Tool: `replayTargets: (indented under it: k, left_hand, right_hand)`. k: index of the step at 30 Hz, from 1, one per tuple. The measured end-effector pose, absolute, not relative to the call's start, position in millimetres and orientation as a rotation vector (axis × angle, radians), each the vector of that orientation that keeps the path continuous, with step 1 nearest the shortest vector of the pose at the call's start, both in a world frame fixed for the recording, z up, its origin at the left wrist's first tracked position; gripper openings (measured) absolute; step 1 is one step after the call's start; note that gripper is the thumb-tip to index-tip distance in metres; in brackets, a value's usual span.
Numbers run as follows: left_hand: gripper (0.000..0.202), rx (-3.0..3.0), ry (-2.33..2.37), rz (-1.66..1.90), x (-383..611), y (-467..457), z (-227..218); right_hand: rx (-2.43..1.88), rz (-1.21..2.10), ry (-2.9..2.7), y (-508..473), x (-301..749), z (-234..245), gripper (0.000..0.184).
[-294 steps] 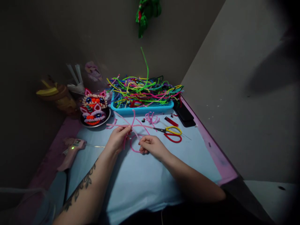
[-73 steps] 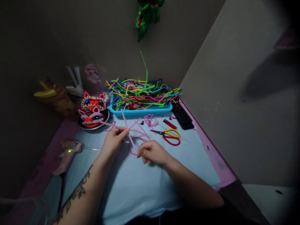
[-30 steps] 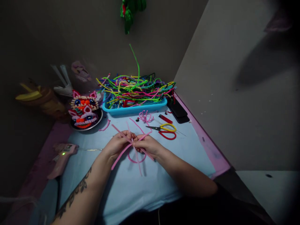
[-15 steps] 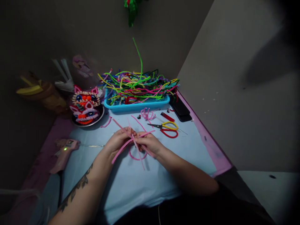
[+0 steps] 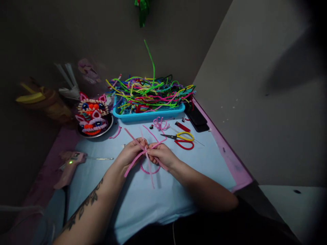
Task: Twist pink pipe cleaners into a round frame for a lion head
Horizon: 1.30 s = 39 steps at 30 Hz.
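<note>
Left hand (image 5: 131,152) and right hand (image 5: 163,155) pinching crossed pink stems (image 5: 146,151) at centre; 1 pink ring (image 5: 146,172) beneath, scissors (image 5: 176,137) nearby.

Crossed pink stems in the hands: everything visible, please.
The crossed pink stems look like fuzzy pipe cleaners, in paler and deeper pinks. Their ends fan out star-like from one crossing, some straight, one curved. The left hand and right hand pinch them near it, above the blue cover. How they join is hidden.
</note>
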<state>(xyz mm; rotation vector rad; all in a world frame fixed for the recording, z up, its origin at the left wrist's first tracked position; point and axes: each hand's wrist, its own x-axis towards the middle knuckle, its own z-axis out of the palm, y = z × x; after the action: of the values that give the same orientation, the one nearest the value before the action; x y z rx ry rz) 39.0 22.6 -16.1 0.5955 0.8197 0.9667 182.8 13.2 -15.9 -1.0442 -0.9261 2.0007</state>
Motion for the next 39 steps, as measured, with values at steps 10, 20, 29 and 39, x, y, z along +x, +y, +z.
replayTargets:
  k: [10, 20, 29, 39]
  left_hand:
    - [0.028, 0.543, 0.78, 0.943, 39, 23, -23]
    - [0.024, 0.532, 0.734, 0.901, 40, 24, -23]
    - [0.024, 0.521, 0.718, 0.884, 41, 23, -21]
    - [0.044, 0.729, 1.02, 0.977, 16, 26, 4]
  right_hand:
    - [-1.089, 1.954, -1.0, 13, 183, -14, 0.023]
    - [-1.077, 1.927, -1.124, 16, 187, -18, 0.025]
    - [-1.035, 1.915, -1.197, 18, 190, -24, 0.025]
    - [-1.222, 1.414, -1.142, 32, 205, -25, 0.015]
